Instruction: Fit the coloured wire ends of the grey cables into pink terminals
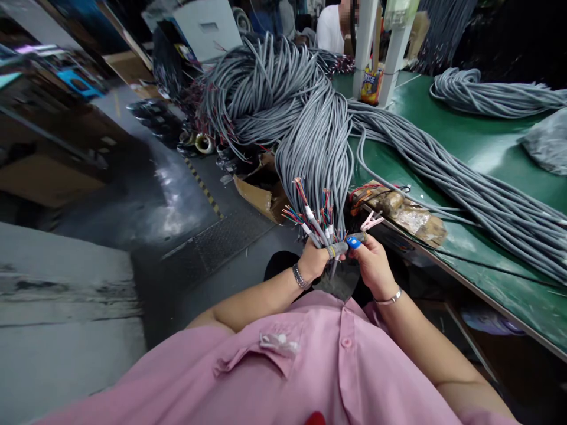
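Note:
Several grey cables (pixel 316 227) stand upright in my left hand (pixel 313 261), their ends splayed into thin coloured wires with white bands below. My left fingers are closed round them, and a grey sleeve-like cover with a yellowish edge shows at a fingertip. My right hand (pixel 372 264) is beside it, thumb and fingers pinched together. A blue piece (pixel 353 242) sits at the right thumb tip; what lies between those fingers is too small to make out. Behind the hands, a thick bundle of grey cables (pixel 314 141) hangs over the table edge.
A green table (pixel 411 159) runs along the right, carrying long cable bundles. Near its edge are a taped brown block (pixel 398 209) and a pink clip (pixel 371 221). An open cardboard box (pixel 259 195) sits on the floor. A person (pixel 331 28) is at the back.

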Available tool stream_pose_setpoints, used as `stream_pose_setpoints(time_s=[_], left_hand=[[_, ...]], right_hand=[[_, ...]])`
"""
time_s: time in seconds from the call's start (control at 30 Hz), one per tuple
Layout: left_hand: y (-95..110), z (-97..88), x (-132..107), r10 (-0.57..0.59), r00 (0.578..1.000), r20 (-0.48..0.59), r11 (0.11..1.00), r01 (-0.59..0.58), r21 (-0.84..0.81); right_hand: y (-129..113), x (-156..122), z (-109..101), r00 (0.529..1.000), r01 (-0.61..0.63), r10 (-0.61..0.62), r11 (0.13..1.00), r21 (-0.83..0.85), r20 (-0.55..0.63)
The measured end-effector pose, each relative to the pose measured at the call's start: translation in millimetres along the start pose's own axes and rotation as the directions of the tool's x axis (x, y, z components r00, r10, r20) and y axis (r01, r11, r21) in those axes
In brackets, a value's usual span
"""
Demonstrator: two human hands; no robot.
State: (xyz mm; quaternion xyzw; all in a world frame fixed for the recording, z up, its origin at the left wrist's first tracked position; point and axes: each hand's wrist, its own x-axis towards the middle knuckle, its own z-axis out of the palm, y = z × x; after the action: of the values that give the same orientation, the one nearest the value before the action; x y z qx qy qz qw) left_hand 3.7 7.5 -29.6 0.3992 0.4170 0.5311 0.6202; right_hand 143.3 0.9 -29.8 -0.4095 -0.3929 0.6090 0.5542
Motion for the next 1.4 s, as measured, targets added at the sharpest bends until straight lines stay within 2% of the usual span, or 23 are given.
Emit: stream_pose_setpoints(time_s=[0.23, 0.37, 0.47, 0.7, 0.8, 0.97, 1.13, 1.3, 1.4], left_hand=[[16.7, 5.3, 3.2, -0.095, 0.995, 0.010, 0.995, 0.095, -0.036], [28.9, 11.7, 6.6, -0.153, 0.988, 0.032, 0.985, 0.155, -0.080], [33.4, 17.8, 10.2, -0.165, 0.983, 0.083, 0.984, 0.169, -0.052], [30.6, 25.4, 20.2, -0.196, 0.971, 0.136, 0.981, 0.195, 0.022], [27.7, 26.8, 22.9, -0.208, 0.967, 0.147, 0.978, 0.204, 0.041], [22.7, 28.1, 24.7, -0.224, 0.965, 0.135, 0.974, 0.218, 0.057], [21.3, 26.8, 25.4, -0.215, 0.966, 0.142, 0.976, 0.207, 0.069], [23.4, 25.2, 20.1, -0.204, 0.970, 0.129, 0.978, 0.198, 0.063], [25.7, 25.2, 14.4, -0.171, 0.980, 0.099, 0.985, 0.168, 0.041]], right_hand=[[3.9, -3.8, -17.0, 0.995, -0.057, 0.042, 0.984, 0.168, 0.090], [3.3, 10.5, -35.5, 0.992, -0.130, 0.122, 0.949, 0.289, 0.046], [-0.4, 27.7, -41.1, 0.988, -0.151, 0.154, 0.941, 0.302, 0.013], [-5.4, 42.9, -30.9, 0.995, -0.080, 0.096, 0.916, 0.394, -0.020], [-4.5, 43.1, -26.6, 0.992, -0.058, 0.102, 0.892, 0.447, -0.075], [-1.5, 47.4, -22.4, 0.986, -0.005, 0.077, 0.898, 0.439, -0.147], [0.9, 46.2, -22.8, 0.994, 0.020, 0.018, 0.937, 0.350, -0.106], [-0.8, 42.2, -26.3, 0.993, -0.069, 0.103, 0.896, 0.438, -0.053], [-2.6, 40.4, -28.4, 0.996, -0.082, 0.093, 0.903, 0.422, -0.006]])
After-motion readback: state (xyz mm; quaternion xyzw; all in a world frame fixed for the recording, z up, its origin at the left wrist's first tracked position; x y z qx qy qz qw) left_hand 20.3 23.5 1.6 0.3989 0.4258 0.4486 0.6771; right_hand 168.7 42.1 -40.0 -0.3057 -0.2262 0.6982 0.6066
